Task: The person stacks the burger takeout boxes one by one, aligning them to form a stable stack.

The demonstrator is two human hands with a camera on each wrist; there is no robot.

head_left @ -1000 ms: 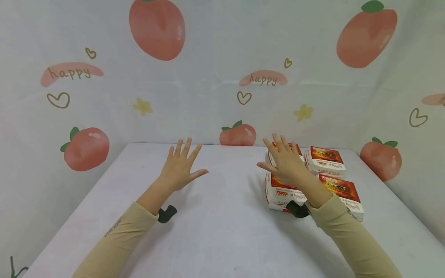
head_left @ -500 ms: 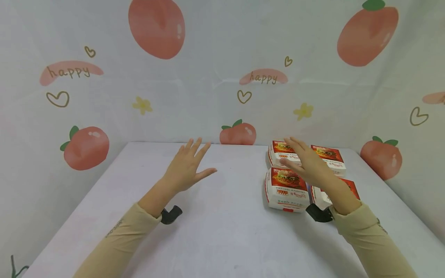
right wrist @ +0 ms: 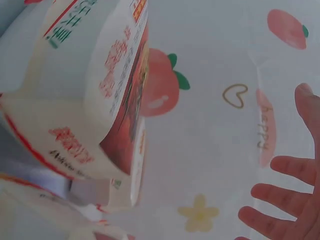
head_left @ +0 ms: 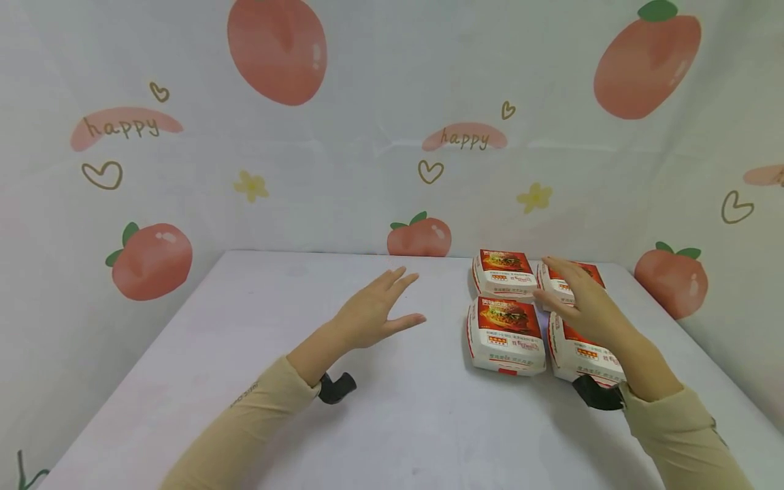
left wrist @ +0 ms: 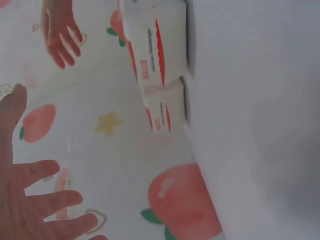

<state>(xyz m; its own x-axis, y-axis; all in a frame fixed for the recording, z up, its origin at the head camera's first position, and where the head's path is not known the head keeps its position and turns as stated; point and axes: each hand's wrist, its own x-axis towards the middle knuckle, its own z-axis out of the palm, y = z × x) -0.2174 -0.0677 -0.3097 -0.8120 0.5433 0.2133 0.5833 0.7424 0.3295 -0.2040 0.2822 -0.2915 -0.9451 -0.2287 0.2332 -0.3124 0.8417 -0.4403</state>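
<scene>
This looked like a staged tabletop set: fruit-printed cloth (head_left: 367, 102) walled the white table (head_left: 392, 422) on three sides.

A white table (head_left: 392, 429) is filling the lower part of the scene. On its right half, four white boxes are sitting in two rows of two, their red burger pictures facing up. The near left box (head_left: 507, 344) and near right box (head_left: 582, 357) are standing just in front of the far left box (head_left: 503, 272) and far right box (head_left: 591, 271), which are resting toward the table's far edge.
</scene>
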